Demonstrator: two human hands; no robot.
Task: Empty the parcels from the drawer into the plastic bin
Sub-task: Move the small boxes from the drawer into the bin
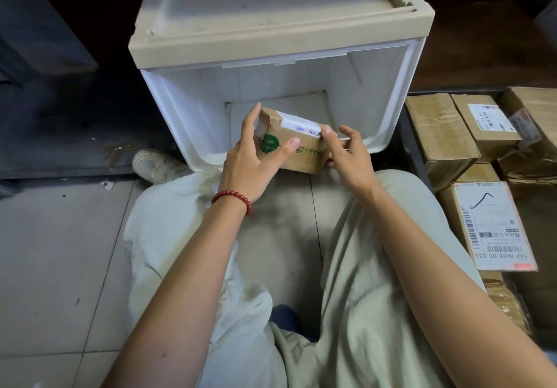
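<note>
– What's it like?
– A crumpled brown cardboard parcel (301, 158). The left hand (250, 161) and right hand (352, 158) grip its ends, over the smooth white plastic bin (187, 110) at 12 o'clock.
– Around?
– Grey floor tiles (60, 252); more boxes (437, 125) at 3 o'clock.
</note>
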